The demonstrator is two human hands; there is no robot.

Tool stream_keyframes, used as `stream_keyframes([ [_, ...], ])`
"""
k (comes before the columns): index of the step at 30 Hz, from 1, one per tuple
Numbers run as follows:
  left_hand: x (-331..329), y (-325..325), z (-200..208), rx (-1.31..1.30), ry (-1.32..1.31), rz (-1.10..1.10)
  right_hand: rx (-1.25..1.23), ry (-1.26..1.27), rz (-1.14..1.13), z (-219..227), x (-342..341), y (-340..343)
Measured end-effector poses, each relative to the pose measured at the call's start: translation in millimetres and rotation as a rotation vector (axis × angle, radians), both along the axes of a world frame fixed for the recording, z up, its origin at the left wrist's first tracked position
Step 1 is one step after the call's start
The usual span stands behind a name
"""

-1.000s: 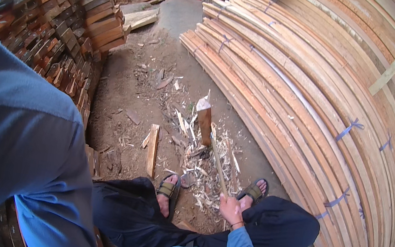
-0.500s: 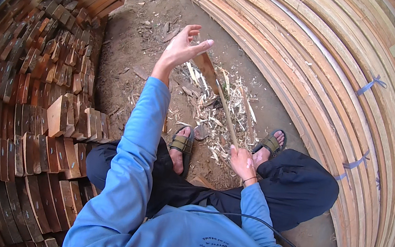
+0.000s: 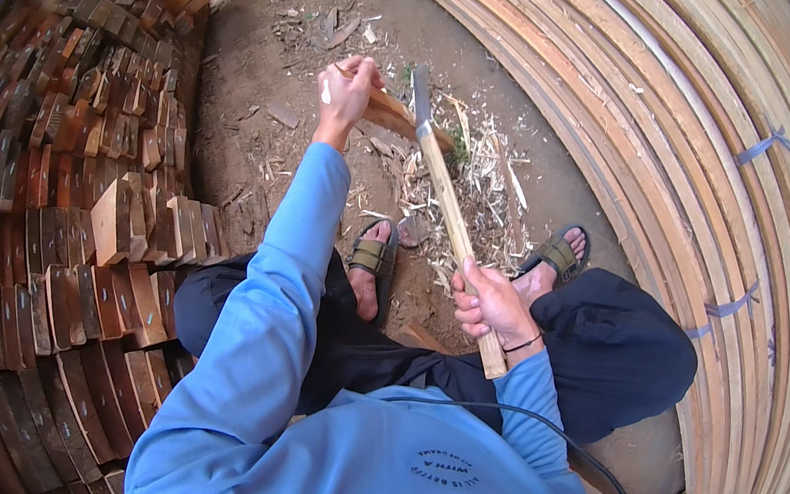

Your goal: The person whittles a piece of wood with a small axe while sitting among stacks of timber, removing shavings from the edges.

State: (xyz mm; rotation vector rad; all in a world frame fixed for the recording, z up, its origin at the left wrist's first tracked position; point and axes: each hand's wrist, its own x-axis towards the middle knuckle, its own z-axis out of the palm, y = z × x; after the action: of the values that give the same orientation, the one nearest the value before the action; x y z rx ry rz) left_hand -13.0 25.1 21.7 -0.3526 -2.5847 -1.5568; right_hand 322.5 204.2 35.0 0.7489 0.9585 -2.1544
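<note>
My left hand (image 3: 344, 93) is closed around the near-left end of a short brown wood piece (image 3: 392, 113), which slants down toward the shavings on the ground. In my right hand (image 3: 498, 307) is a long-handled chopping knife (image 3: 447, 199), its fingers wrapped round the lower part of the pale wooden handle. The narrow grey metal blade points away from me. In the view it overlaps the wood piece; whether the two touch I cannot tell. The far end of the wood is partly hidden among shavings and a bit of green.
Wood shavings (image 3: 501, 176) litter the dirt floor between my sandalled feet (image 3: 370, 269). Stacked short timber blocks (image 3: 84, 234) rise on the left. Long planks (image 3: 624, 128), tied with bluish strips, curve along the right. A black cable (image 3: 578, 453) crosses my shirt.
My left hand has turned and closed on the wood piece, which now lies flatter. My right hand has drawn nearer to me, raising the chopping knife so its blade shows.
</note>
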Motion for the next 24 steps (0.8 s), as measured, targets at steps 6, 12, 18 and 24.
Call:
stream_keyframes([
  [6,1,-10,-10,-0.066,0.119,0.223,1.064,0.375,0.103,19,-4,-20],
  [12,4,-10,-12,-0.086,0.116,0.272,1.174,0.313,0.394,-46,14,-38],
  [18,3,-18,-15,-0.075,0.108,0.265,0.402,0.133,-0.197,17,5,-19],
  [24,2,-11,-17,-0.156,0.138,0.273,1.379,0.51,0.112,-18,9,-39],
])
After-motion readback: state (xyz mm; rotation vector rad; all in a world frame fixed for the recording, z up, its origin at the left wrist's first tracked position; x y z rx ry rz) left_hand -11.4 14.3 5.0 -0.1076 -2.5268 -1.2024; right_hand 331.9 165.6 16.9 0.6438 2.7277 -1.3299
